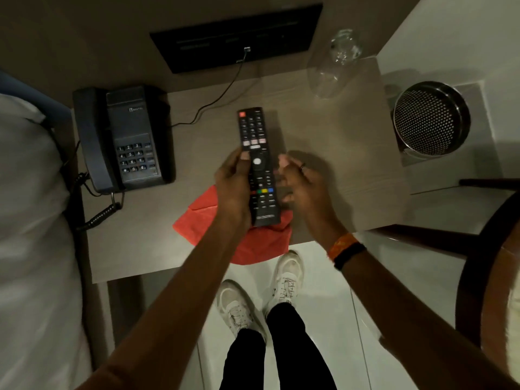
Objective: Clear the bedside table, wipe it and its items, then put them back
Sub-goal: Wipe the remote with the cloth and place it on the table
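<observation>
We see the remote (258, 167) held face up above the tabletop (337, 153), buttons toward the camera, long axis pointing away from the person. The left hand (233, 187) grips its left edge around the middle, thumb on the button face, fingers (244, 156) wrapped under. The right hand (302, 187) sits just beside the remote's right edge, fingers loosely curled and apart, holding nothing; we can't tell if it touches the remote. There's a ring on one finger, plus an orange band and a black band on that wrist.

Under the hands a red cloth (253, 243) lies flat on the tabletop, its near corner hanging over the front edge.

To the left on the tabletop is a black telephone (123, 139), handset in its cradle, coiled cord dropping off the left side. Its thin cable runs to a dark wall panel (239, 38) behind.

At the back right corner there's a clear plastic bottle (334, 63), blurred.

To the right, off the tabletop, stands a perforated metal bin (432, 119). On the far left is a bed (31, 220) with white linen. White shoes (287, 277) are below on a pale tiled floor.
</observation>
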Demonstrator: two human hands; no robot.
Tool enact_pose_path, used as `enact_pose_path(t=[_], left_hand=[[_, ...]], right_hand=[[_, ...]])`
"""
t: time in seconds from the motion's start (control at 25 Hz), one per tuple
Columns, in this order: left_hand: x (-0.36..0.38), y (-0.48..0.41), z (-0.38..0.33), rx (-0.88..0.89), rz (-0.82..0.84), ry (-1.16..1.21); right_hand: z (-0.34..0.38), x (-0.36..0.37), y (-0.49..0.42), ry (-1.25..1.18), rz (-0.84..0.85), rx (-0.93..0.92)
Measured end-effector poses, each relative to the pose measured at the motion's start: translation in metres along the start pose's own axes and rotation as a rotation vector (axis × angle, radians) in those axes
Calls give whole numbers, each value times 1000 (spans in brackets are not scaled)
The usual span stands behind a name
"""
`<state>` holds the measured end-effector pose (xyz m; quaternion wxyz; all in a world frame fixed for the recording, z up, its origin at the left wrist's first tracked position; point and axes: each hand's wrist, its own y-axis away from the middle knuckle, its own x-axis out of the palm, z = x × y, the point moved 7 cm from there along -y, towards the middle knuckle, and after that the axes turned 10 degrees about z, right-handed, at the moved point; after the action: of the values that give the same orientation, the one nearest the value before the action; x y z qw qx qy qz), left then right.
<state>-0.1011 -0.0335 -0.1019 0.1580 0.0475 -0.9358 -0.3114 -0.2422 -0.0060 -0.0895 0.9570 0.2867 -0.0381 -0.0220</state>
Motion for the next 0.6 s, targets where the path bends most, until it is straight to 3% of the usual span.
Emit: enact_pose_path(t=[0.08, 0.24, 0.4, 0.6], left_hand=[[31, -7, 16, 6, 15, -68], [36, -43, 14, 61, -174, -392], [24, -64, 24, -68, -164, -424], [19, -68, 27, -28, -169, -387]], right_hand=[[7, -19, -18, 5, -2, -18], [8, -42, -54, 171, -81, -45], [-3, -56, -81, 311, -178, 33], [-5, -59, -83, 456, -272, -10]])
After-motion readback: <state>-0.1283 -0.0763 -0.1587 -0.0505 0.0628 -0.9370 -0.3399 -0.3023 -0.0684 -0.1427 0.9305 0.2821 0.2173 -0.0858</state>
